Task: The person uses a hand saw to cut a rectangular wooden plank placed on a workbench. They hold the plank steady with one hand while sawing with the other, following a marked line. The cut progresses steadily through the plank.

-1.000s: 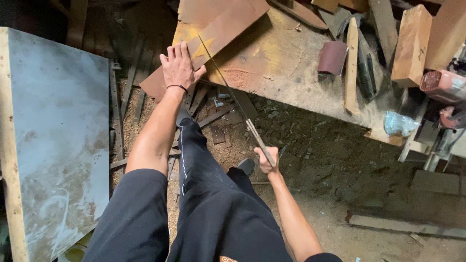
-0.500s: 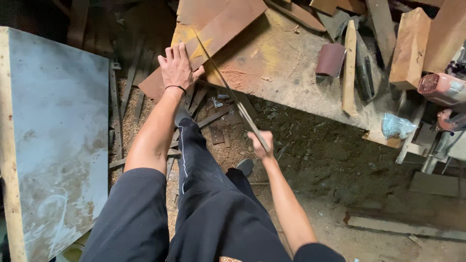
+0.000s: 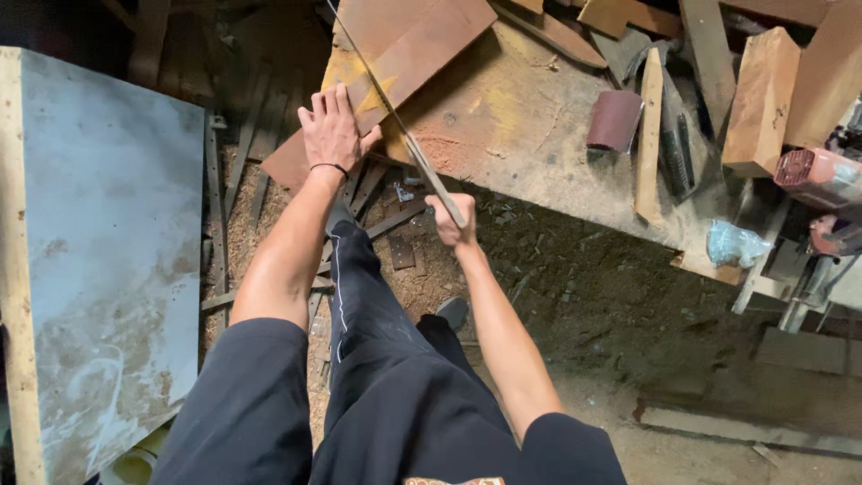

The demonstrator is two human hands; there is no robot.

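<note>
My left hand [image 3: 330,130] is spread flat on the reddish-brown wooden board [image 3: 395,67] overhanging the workbench's [image 3: 530,135] near edge, pinning it steady while my right hand [image 3: 452,218] grips the thin long-bladed handsaw [image 3: 395,121] cutting across it.

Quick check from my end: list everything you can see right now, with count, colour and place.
Handsaw: one, grey blade, across the reddish board, handle in the right hand.
Reddish board: one, red-brown, on the bench's left end, overhanging.
Workbench: one, tan, dusty, top centre.
Sandpaper block: one, maroon, on the bench.
Wood strip: one, pale, on the bench right of the block.
Timber block: one, light brown, upper right.
Power tool: one, red and grey, right edge.
Crumpled plastic: one, bluish, at the bench's right corner.
Panel: one, grey-blue, left.
Left hand: flat on the reddish board.
Right hand: gripping the saw handle.
</note>
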